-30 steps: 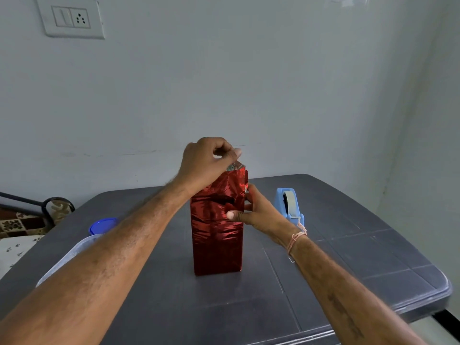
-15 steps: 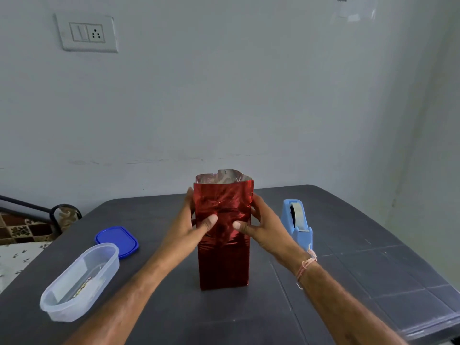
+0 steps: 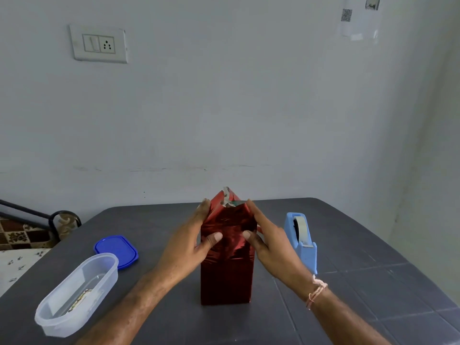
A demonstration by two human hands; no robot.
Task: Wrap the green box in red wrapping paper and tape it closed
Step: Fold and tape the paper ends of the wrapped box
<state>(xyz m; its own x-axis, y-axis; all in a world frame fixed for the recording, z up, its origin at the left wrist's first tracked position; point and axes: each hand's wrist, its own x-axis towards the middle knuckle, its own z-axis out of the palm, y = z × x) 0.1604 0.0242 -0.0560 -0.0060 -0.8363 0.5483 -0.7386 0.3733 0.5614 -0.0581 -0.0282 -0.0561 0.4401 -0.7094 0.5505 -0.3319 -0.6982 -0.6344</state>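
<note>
Nearest me on the left sits a clear oval plastic tub (image 3: pixel 99 282) w/ something small in it, too blurred to name; it's parked off to the side, I'd guess to leave me working room. On my right wrist there's a pale pink thread band (image 3: pixel 317 291).

Centre of the dark grey plastic table (image 3: pixel 373 295) stands the tall box in shiny red foil wrapping paper (image 3: pixel 227 272), upright on its end; the green box is inside, hidden, bar perhaps a speck of green at the top gap. My left hand (image 3: pixel 189 245) and right hand (image 3: pixel 270 245) flank it; fingers straight, curled round nothing, pressing the upper sides inward, thumbs flat on the front face. That's why the top tapers; the loose paper end (image 3: pixel 227 198) stands up w/ its silver inside showing, not yet folded down or taped. Thumbs brace the front so the box doesn't tip while I push.

Just past the tub lies its blue oval plastic lid (image 3: pixel 115 250), flat on the table. Beside my right hand stands the light-blue plastic tape dispenser (image 3: pixel 302 241), close prob. so I can tear a strip once the flaps are down.

Beyond is the pale wall w/ a white switch-and-socket plate (image 3: pixel 99 43).
</note>
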